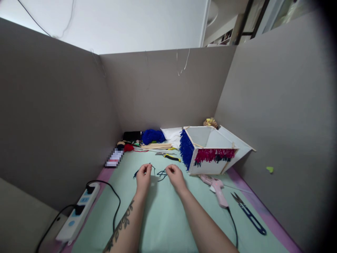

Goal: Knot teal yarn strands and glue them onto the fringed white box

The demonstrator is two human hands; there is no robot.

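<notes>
My left hand is closed in a pinch on dark yarn, and a small dark bunch of it shows at the hand's left side. To the right, my right hand pinches a thin dark blue yarn strand that loops over the mat between the hands. Both hands are held over the middle of the pale green mat. Beyond them lie pliers with yellow and black handles. A white frame structure with blue fringe and magenta fringe lies to the right.
A pink glue gun and dark blue thread snips lie at the right. Along the back are blue yarn, red yarn and wooden sticks. A corded power strip and a phone are at the left.
</notes>
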